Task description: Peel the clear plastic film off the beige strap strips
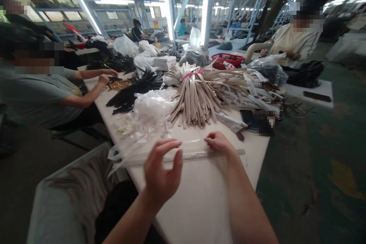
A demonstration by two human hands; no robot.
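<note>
My left hand (163,167) is raised over the white table (200,198), thumb and fingers apart, with nothing held between them. To its right, my right hand (219,143) pinches the end of a thin clear plastic strip (194,142). Below both hands a long beige strap (240,152), partly covered by clear plastic, lies across the table. Beyond the hands stands a bundle of beige straps (194,103), tied with a pink band (192,73). White plastic film pieces (154,105) are heaped left of the bundle.
At the left a co-worker's hands (104,78) are over gold-coloured parts (121,84) near black straps (134,89). A phone (247,119) lies on the right. Behind are a red basket (228,60) and plastic bags. A lined bin (77,190) with straps stands lower left.
</note>
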